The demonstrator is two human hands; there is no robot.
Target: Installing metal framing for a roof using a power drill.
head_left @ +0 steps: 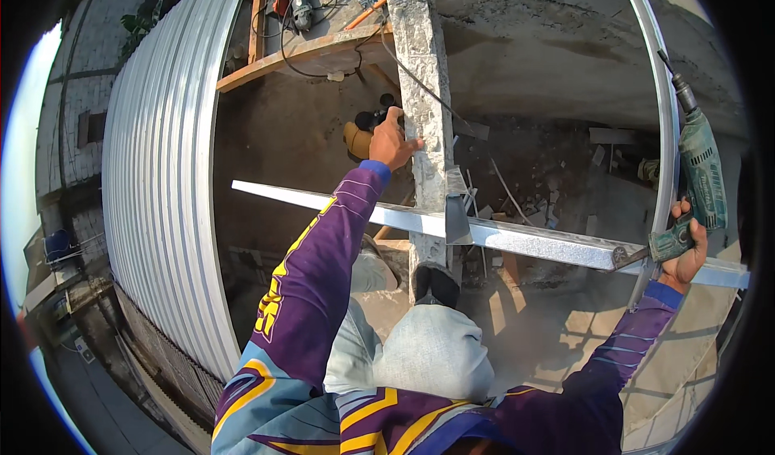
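Observation:
My left hand (pixel 391 142) reaches forward to the rough concrete beam (pixel 421 67), its thumb on top and its fingers curled over the left edge. At the far right, my right hand (pixel 686 253) grips a green power drill (pixel 702 168) by its handle, with the bit pointing up and away. The drill is beside an upright-running metal channel (pixel 666 124). A long silvery metal bar (pixel 541 243) crosses over the beam in front of me, passing under my left forearm. A grey metal bracket (pixel 457 213) sits where bar and beam meet.
Corrugated metal sheeting (pixel 165 156) stands on the left. Below the beam are deep drops with rubble (pixel 545 205) and a person in a yellow-brown helmet (pixel 356 140). A corded power tool (pixel 301 11) lies on the far ledge. A cable (pixel 420 83) crosses the beam.

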